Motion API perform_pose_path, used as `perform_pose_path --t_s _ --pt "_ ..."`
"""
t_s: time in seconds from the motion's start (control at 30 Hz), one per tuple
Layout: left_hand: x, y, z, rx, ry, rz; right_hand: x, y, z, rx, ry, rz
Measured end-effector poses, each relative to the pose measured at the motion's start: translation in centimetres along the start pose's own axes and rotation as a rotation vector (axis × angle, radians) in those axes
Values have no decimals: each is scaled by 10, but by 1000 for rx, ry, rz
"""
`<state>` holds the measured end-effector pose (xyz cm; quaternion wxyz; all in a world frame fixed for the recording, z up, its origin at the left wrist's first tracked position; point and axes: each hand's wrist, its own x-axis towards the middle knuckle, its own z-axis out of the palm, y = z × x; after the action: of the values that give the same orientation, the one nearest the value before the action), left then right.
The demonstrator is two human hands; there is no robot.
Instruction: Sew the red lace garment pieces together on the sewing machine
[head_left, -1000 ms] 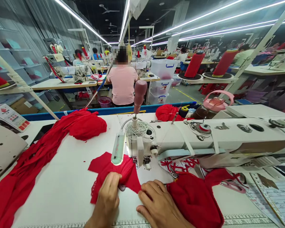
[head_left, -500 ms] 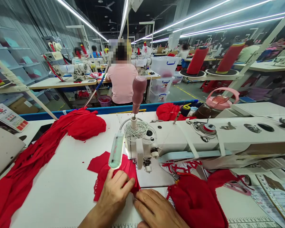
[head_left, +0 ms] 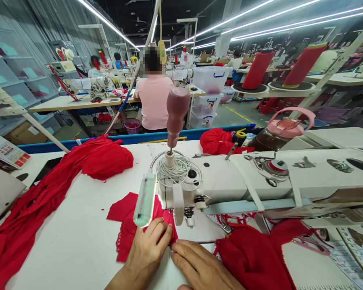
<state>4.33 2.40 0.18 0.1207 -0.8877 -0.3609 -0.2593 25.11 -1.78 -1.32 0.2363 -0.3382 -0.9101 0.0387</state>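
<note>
A red fabric piece (head_left: 125,229) with a scalloped, lacy left edge lies under the head of a white sewing machine (head_left: 169,193). My left hand (head_left: 149,245) rests on this piece just in front of the needle area, its fingers bent and closed on the cloth. Close by on the right, my right hand (head_left: 199,262) lies low with fingers stretched forward, their tips touching the fabric's near corner; its thumb sits apart at the bottom edge. The machine head and a lit lamp (head_left: 145,201) hide the needle and part of the cloth.
Another red garment bundle (head_left: 251,249) lies right of my right hand. A long red fabric heap (head_left: 63,181) covers the left side. A mauve-handled screwdriver (head_left: 177,117) stands on the machine head. Behind are a pink-lidded jug (head_left: 282,129) and a seated person (head_left: 154,98).
My left hand has moved right and its fingers have drawn together on the red fabric beside my right hand. My right hand has shifted slightly left and lower. The view has shifted slightly.
</note>
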Motion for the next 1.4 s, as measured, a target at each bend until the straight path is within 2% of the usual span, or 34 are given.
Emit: perform_pose_path --t_s 0.13,0.23,0.33,0.4,0.5,0.57,0.67,0.77,0.83,0.93,1.03,1.13,1.3,1.4 --pt "6 -14 0 -96 4 27 3 2 0 6 -5 -4" --pt "11 -19 3 -151 -63 -10 10 2 -3 23 -48 43" --pt "15 -10 11 -124 -107 -73 18 -1 -11 46 -65 63" --pt "13 -1 17 -106 -81 -96 18 -3 -17 36 -44 68" --pt "6 2 22 -150 -48 -103 2 0 -26 -121 4 127" --pt "1 -8 18 -227 -72 -94 -14 7 -32 -245 0 150" --pt "3 -30 8 -366 -153 -66 -33 14 -38 -315 33 86" --pt "11 -47 -1 -434 -200 -28 -38 9 -40 -358 66 45" --pt "15 -50 -3 -433 -201 -6 -36 0 -38 -357 3 41" --pt "13 -44 -1 -382 -175 1 -36 -7 -38 -347 21 30" --pt "5 -32 4 -295 -108 -25 -42 -3 -42 -429 104 6" --pt "0 -25 7 -251 -54 -33 -48 -1 -47 -468 106 -42" --pt "-2 -19 9 -192 -4 -13 -32 -9 -40 -213 34 -129" --pt "-6 -13 9 -120 31 4 -9 -9 -34 -124 24 -41"
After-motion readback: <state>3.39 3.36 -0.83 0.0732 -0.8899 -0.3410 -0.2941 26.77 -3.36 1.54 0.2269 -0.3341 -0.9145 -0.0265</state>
